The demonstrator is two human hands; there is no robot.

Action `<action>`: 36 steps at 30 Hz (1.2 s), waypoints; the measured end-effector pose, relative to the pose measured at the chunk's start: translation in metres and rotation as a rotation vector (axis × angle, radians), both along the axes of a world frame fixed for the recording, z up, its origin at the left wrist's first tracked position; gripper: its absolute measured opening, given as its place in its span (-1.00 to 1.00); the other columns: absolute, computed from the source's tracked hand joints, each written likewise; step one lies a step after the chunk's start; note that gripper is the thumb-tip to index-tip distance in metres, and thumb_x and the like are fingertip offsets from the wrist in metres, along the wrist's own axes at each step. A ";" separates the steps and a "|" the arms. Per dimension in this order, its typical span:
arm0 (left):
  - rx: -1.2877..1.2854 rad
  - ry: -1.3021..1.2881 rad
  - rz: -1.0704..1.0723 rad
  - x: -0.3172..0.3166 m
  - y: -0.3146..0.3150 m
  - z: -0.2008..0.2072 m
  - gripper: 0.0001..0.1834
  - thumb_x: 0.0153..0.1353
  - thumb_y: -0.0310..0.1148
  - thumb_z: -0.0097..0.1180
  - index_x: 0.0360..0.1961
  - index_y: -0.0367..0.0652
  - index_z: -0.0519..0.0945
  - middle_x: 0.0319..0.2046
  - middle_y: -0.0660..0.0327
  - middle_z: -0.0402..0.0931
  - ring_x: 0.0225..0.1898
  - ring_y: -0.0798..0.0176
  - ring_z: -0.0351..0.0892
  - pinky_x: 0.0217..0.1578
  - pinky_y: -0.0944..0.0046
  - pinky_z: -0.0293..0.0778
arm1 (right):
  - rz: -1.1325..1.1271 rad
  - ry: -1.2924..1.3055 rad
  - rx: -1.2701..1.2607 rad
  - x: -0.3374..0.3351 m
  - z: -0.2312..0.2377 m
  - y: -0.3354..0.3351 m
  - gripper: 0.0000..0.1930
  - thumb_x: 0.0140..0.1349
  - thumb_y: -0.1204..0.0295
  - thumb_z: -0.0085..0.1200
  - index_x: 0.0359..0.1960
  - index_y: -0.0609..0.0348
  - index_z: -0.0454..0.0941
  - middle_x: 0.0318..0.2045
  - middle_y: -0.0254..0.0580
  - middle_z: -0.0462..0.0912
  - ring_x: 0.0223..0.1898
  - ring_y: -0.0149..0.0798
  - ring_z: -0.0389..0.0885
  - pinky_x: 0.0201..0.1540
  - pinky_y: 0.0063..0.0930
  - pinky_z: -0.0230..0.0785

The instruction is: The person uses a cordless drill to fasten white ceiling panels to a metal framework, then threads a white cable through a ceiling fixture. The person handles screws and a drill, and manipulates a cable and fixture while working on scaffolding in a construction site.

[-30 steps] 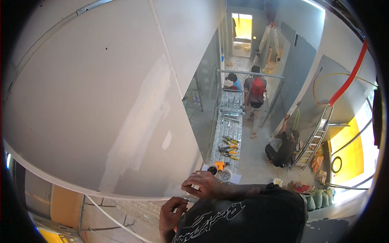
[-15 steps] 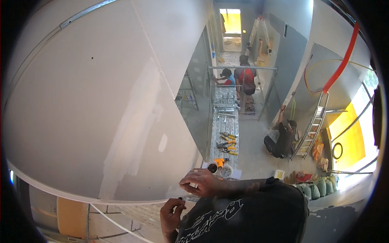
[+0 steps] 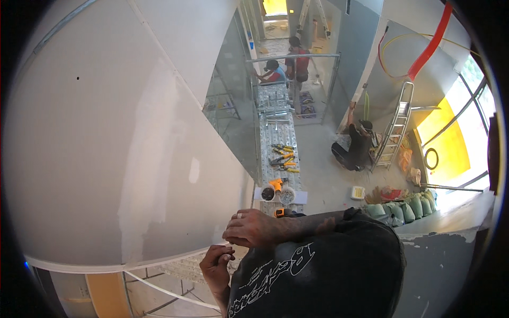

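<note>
The left hand (image 3: 216,265) and right hand (image 3: 248,228) curl beside the patched wall panel (image 3: 106,159); whether either pinches anything can't be told. Beyond, pliers (image 3: 287,157) lie on a perforated metal plank (image 3: 278,134).

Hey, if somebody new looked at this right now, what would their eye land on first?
Probably the broad pale wall panel filling the left side, with a lighter streak running down it. Next might come the bright yellow sheet at the right and the red band at upper right. Below the middle, the person's right hand and left hand sit close together.
</note>
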State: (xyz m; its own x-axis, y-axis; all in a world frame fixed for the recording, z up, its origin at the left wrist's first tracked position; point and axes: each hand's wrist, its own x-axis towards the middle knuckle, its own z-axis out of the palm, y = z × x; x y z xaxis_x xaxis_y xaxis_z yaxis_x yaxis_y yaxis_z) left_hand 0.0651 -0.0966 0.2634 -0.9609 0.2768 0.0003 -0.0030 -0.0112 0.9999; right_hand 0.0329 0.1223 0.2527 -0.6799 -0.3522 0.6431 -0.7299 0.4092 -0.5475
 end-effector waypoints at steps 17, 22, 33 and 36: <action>-0.182 -0.129 0.005 -0.016 0.033 0.002 -0.83 0.31 -0.60 0.01 -0.12 -0.41 0.57 -0.34 0.06 0.66 -0.22 0.15 0.68 0.01 0.15 0.54 | -0.117 0.130 -0.124 0.000 0.000 0.017 -0.88 0.21 0.36 0.29 -0.27 0.03 0.62 -0.40 -0.33 0.62 -0.31 -0.21 0.64 -0.23 -0.25 0.47; -0.131 -0.155 0.072 -0.015 0.048 0.010 -0.83 0.31 -0.64 -0.06 -0.20 -0.44 0.59 -0.48 0.04 0.65 -0.32 0.14 0.69 -0.03 0.12 0.57 | -0.304 0.080 -0.144 0.004 0.007 0.035 -0.87 0.19 0.43 0.31 -0.23 0.06 0.65 -0.32 -0.28 0.70 -0.23 -0.20 0.70 -0.17 -0.27 0.51; 0.016 -0.089 -0.064 -0.022 0.043 0.000 -0.93 0.29 -0.67 0.07 -0.27 -0.38 0.60 -0.38 0.09 0.64 -0.32 0.23 0.65 -0.15 0.26 0.57 | -0.145 0.014 -0.115 0.010 0.008 0.033 -0.90 0.21 0.41 0.29 -0.27 0.09 0.68 -0.33 -0.24 0.71 -0.25 -0.18 0.70 -0.15 -0.25 0.53; 0.055 -0.100 -0.015 -0.020 0.041 -0.003 -0.93 0.28 -0.69 0.09 -0.28 -0.38 0.59 -0.37 0.10 0.62 -0.31 0.25 0.64 -0.16 0.30 0.56 | -0.122 0.000 -0.094 0.013 0.005 0.027 -0.87 0.23 0.39 0.28 -0.25 0.12 0.67 -0.31 -0.23 0.71 -0.24 -0.17 0.70 -0.15 -0.24 0.52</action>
